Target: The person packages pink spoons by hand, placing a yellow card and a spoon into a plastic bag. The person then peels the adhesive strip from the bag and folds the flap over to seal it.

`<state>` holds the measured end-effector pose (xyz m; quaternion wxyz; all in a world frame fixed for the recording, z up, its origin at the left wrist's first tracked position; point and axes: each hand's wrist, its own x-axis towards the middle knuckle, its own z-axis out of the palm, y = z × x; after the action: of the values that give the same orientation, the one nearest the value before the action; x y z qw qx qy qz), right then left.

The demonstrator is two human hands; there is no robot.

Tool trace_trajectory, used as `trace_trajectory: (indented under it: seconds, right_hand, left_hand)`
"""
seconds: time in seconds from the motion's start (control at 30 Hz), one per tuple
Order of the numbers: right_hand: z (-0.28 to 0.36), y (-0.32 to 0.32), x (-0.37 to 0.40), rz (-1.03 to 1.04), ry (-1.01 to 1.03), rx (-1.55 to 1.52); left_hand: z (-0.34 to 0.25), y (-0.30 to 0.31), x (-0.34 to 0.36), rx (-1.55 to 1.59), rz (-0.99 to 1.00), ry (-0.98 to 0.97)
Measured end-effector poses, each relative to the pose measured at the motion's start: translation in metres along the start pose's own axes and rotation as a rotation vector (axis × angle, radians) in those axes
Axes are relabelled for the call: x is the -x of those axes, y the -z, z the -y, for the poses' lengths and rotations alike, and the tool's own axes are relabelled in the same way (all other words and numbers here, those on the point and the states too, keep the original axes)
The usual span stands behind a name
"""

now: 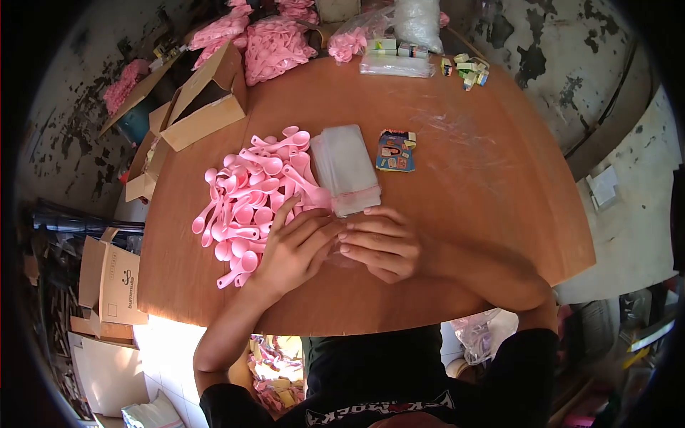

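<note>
My left hand (pixel 296 246) and my right hand (pixel 385 244) meet near the front of the table, fingertips almost touching. Between them is a small clear plastic bag (pixel 344 258), pinched from both sides and partly hidden by the fingers. A large heap of pink plastic spoons (pixel 246 192) lies beside my left hand. One pink spoon (pixel 307 187) rests at the heap's right edge, its bowl just above my left fingers. Just beyond my fingertips is a stack of flat clear bags (pixel 347 167). To its right sits a small pile of printed cards (pixel 396 151).
The brown wooden table (pixel 492 200) has a curved far edge. An open cardboard box (pixel 207 100) stands at the back left, near bagged pink spoons (pixel 277 46). Small boxes (pixel 469 70) and more clear bags (pixel 396 65) lie along the back.
</note>
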<state>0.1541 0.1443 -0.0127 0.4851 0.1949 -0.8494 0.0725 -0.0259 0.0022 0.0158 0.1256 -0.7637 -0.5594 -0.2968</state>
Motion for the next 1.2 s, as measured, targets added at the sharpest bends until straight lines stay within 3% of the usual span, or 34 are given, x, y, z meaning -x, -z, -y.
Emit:
trace_trajectory:
  seconds: [0.07,0.13,0.17,0.2,0.23,0.27,0.37,0.6,0.73,0.87,1.0,1.07,1.1,1.2]
  right_hand:
    - [-0.008,0.007,0.0,-0.024,-0.081,0.025]
    - [-0.025,0.013,-0.002,-0.036,-0.39,0.194]
    - [-0.034,0.016,-0.002,-0.034,-0.389,0.192]
    - [-0.043,0.02,0.001,0.04,-0.517,0.324]
    - [-0.051,0.023,0.005,0.115,-0.644,0.458]
    - [-0.059,0.023,0.014,0.115,-0.644,0.458]
    - [-0.08,0.016,0.044,0.158,-0.744,0.463]
    - [-0.078,0.014,0.036,0.1,-0.717,0.458]
    - [-0.06,0.031,0.0,-0.219,-0.846,0.294]
    - [-0.031,0.047,-0.038,-0.425,-0.807,0.034]
    - [-0.001,0.045,-0.09,-0.477,-0.829,-0.12]
    - [0.007,0.04,-0.111,-0.392,-0.884,-0.313]
    - [-0.002,0.034,-0.108,-0.351,-0.8,-0.199]
    - [-0.012,0.016,-0.117,-0.28,-0.68,-0.239]
  left_hand:
    - [0.0,0.005,0.0,0.021,-0.044,0.012]
    - [0.007,0.01,0.006,0.239,-0.087,0.135]
    - [0.009,0.011,0.009,0.298,-0.101,0.213]
    - [0.01,0.012,0.01,0.297,-0.102,0.213]
    - [0.011,0.014,0.01,0.626,-0.17,0.3]
    - [0.011,0.015,0.011,0.956,-0.237,0.385]
    - [0.022,0.018,0.015,1.109,-0.348,0.391]
    - [0.021,0.025,0.017,1.24,-0.521,0.546]
    - [0.014,0.036,0.013,1.212,-0.372,0.853]
    - [0.021,0.032,0.018,1.248,-0.285,0.801]
    - [0.016,0.024,0.015,1.221,-0.253,0.752]
    - [0.012,0.026,0.014,1.206,-0.24,0.751]
    - [0.01,0.026,0.013,1.225,-0.21,0.783]
    - [0.01,0.024,0.016,1.214,-0.188,0.767]
